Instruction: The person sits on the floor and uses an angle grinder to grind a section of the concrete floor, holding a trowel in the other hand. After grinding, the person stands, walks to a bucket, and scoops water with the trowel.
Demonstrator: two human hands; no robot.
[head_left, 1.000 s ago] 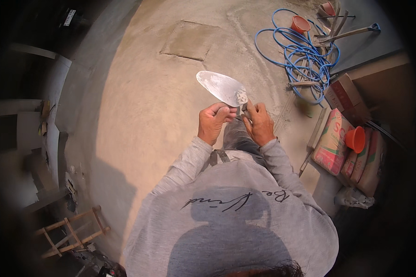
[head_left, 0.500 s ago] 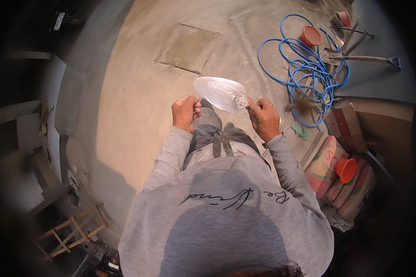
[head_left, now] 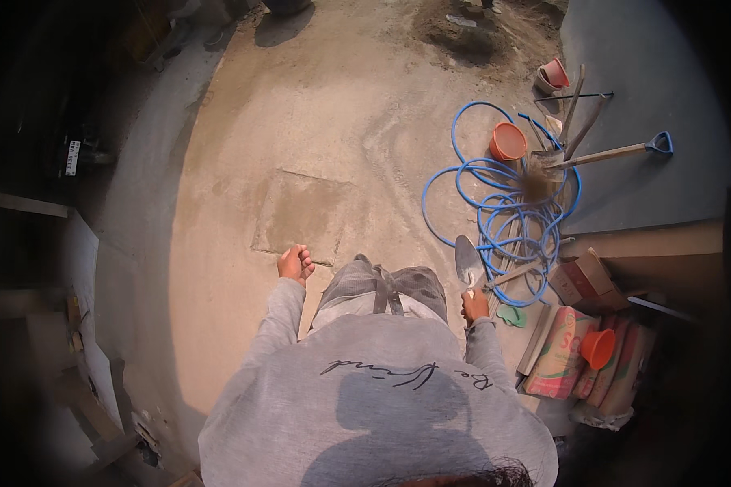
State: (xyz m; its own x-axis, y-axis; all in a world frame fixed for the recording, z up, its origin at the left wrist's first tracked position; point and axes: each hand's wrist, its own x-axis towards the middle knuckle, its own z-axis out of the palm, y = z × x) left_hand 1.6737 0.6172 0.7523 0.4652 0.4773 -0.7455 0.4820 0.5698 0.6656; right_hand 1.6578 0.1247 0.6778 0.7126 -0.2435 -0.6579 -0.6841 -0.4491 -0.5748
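My right hand [head_left: 476, 307] is wrapped round the handle of a trowel [head_left: 467, 260], low at my right side. Its pale metal blade points forward, away from me, and lies in view over the near edge of the hose coils. Out to the left, my left hand [head_left: 296, 265] is held in front of me with its fingers curled in and nothing visible in them. Beneath and beyond that hand, a square patch [head_left: 300, 213] is set in the concrete floor.
Right of me lies a tangled blue hose [head_left: 495, 219] with an orange bucket [head_left: 508, 141] and a shovel [head_left: 605, 156]. Nearer are a cardboard box [head_left: 589, 280], full sacks [head_left: 562, 349] and an orange dipper [head_left: 598, 349]. A green flip-flop [head_left: 512, 315] rests beside the planks.
The trowel has swung from in front of my body to my right side, its blade turning forward. My hands have moved apart. More of the far ground shows.
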